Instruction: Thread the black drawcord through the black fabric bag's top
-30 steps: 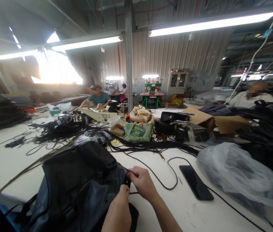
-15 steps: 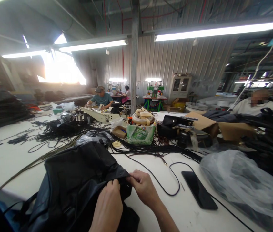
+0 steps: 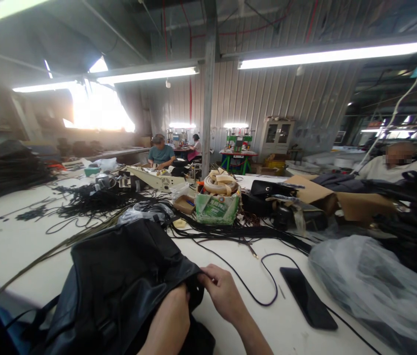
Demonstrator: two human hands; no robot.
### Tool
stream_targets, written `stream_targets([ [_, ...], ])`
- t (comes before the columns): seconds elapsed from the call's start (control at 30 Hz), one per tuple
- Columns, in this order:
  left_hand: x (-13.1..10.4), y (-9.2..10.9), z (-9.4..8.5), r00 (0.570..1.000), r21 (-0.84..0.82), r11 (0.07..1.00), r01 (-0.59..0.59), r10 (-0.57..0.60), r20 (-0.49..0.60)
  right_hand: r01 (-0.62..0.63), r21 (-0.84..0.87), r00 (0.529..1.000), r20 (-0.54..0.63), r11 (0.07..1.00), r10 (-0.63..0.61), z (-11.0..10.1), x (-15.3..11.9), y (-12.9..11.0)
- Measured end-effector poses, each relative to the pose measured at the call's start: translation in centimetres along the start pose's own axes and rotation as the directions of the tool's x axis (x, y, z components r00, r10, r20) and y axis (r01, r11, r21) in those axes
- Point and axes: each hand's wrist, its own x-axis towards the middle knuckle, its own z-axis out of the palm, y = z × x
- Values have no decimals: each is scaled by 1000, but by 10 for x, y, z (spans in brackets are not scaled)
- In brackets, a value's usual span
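Observation:
A black backpack (image 3: 120, 266) lies on the white table in front of me, its opening edge turned to the right. My right hand (image 3: 219, 288) pinches the edge of the bag's fabric between thumb and fingers. Beside it, my left hand (image 3: 173, 308) reaches under that edge into the bag, so its fingers are hidden by the black fabric. A dark cord (image 3: 247, 286) curls over the table to the right of my right hand, and a black phone (image 3: 307, 298) lies beyond it.
A clear plastic bag (image 3: 371, 281) lies at the right. Behind the backpack stand a green box (image 3: 216, 209) with rolled tape and a long bundle of black cords (image 3: 260, 233). More cords (image 3: 93, 199) heap up at the left. Co-workers sit further back, one in a teal shirt (image 3: 161, 155).
My left hand has slid from on top of the fabric edge to under it, into the bag. My right hand still pinches the edge. The whole view has shifted slightly.

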Motion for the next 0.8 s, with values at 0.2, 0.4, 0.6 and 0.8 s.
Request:
stream_targets([
  [0.2,2,0,1,1000,-30,1000,-3,3,-8,3,18,1000,-10,1000,-3,3,1,5],
  [0.4,0,4,-3,999,77,997,16,-13,-42,-10,22,1000,-3,1000,10,2,1,4],
  [0.6,0,9,-4,996,95,993,65,-58,-71,-25,24,1000,-6,999,25,3,0,2],
  [0.8,2,10,-2,993,101,992,81,-72,-88,-39,37,999,-7,999,39,3,0,3],
])
